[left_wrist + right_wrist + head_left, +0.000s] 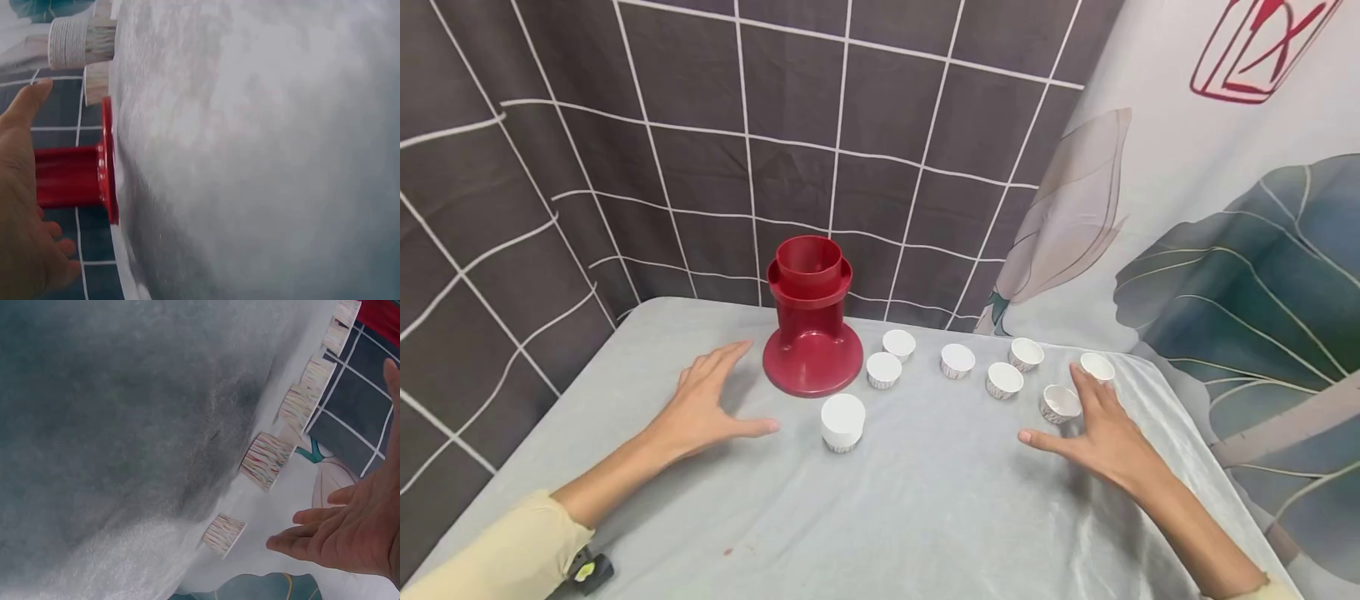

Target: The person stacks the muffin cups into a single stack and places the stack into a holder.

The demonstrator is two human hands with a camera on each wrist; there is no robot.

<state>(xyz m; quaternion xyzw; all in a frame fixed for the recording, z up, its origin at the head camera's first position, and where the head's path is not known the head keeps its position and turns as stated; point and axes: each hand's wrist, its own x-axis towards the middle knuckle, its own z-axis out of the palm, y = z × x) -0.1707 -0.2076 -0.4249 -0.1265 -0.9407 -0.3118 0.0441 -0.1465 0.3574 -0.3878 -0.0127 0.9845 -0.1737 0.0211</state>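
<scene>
In the head view my left hand (703, 406) hovers left of a red plastic stand (812, 362) with a flared round base and a cup-like top. Its thumb and fingers are spread and hold nothing. A stack of white paper baking cups (842, 421) stands just right of that thumb, apart from it. My right hand (1101, 429) is spread over the table's right side, also holding nothing. Nearest to it are a single baking cup (1060, 403) and another baking cup (1097, 367), partly behind its fingers. The right wrist view shows a patterned baking cup (267, 460) beyond the fingertips.
More baking cups stand along the back: one pair (883, 370) beside the red stand, then a lone cup (957, 361), then another pair (1004, 380). A pale cloth covers the table (880, 517). Dark checked fabric (790, 100) hangs behind it, with a leaf-printed curtain (1247, 275) at right.
</scene>
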